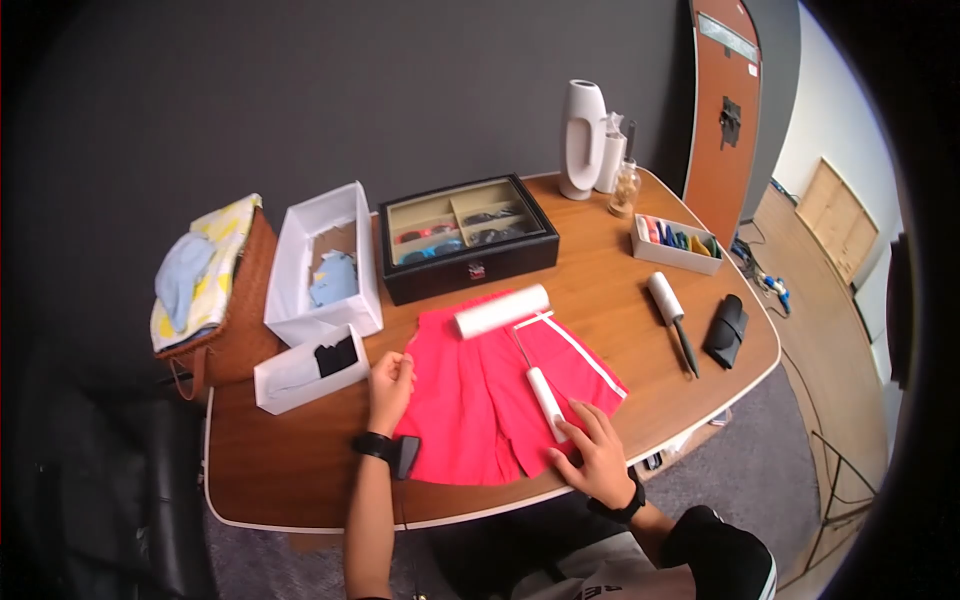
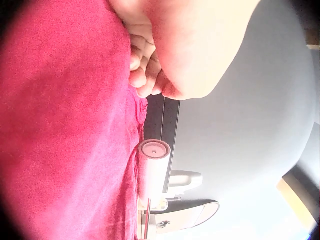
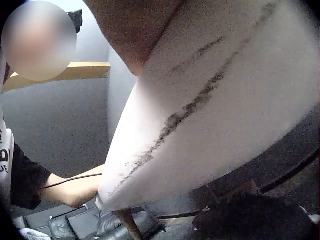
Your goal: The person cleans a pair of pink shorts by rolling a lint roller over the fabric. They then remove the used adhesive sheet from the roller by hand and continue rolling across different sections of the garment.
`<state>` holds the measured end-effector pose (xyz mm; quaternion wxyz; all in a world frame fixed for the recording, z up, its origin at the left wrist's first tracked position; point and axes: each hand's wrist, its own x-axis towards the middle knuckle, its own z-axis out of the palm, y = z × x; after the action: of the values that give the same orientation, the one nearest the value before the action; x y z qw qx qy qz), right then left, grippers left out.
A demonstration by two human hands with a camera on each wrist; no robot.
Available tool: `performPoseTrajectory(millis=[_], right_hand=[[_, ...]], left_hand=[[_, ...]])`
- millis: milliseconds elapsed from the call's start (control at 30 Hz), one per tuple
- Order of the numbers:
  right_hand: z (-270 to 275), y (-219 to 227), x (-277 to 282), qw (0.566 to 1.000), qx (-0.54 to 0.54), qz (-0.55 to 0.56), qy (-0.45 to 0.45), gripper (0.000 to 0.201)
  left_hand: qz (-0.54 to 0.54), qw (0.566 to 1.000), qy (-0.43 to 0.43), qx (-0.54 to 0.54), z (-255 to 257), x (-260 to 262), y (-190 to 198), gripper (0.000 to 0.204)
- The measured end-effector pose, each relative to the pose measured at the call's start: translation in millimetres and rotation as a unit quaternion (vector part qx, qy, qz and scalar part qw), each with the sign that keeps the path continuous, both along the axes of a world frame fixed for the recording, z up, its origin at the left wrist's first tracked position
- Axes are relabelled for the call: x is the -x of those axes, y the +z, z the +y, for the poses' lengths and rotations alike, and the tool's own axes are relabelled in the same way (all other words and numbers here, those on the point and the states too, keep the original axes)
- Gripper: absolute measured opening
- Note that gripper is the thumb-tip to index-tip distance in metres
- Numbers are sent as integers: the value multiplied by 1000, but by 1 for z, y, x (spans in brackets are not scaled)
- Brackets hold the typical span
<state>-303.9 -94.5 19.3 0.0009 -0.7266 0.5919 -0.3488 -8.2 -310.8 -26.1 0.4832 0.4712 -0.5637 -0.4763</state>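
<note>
Pink shorts (image 1: 455, 400) with white trim lie flat on the wooden table; they fill the left side of the left wrist view. On them rests a large white lint roller (image 1: 503, 311), its thin rod leading to a white handle (image 1: 545, 400). My right hand (image 1: 600, 462) holds the handle's near end between thumb and fingers. Loosely curled, my left hand (image 1: 390, 392) rests at the shorts' left edge, its fingertips (image 2: 137, 77) beside the fabric, with nothing seen in them. The right wrist view shows a pale, streaked surface (image 3: 240, 110) and no handle.
Behind the shorts stands a black glasses case (image 1: 470, 272). White boxes (image 1: 373, 305) and a basket (image 1: 237, 310) are left. At right lie a smaller lint roller (image 1: 664, 298), a black pouch (image 1: 727, 331) and a box of rolled items (image 1: 676, 258); a white vase (image 1: 581, 150) stands behind.
</note>
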Motion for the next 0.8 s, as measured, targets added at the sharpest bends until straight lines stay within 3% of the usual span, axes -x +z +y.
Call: performPoseTrajectory(millis=[167,300,600,800], right_hand=[[3,1,1,998,46,-31,-1,21],[6,-9,7,992,106,-57,27,25],[4,-8,8,997,40,-59,30,15],[1,7,-2,1000,0,-17,-1,35]], left_hand=[[-4,1000,4,7,0,1,1,24],[7,1000,0,0,0,1,3,22],[1,1000,-1,4,0,3,2,22],[-4,1000,9,-4,2,2,4,22]])
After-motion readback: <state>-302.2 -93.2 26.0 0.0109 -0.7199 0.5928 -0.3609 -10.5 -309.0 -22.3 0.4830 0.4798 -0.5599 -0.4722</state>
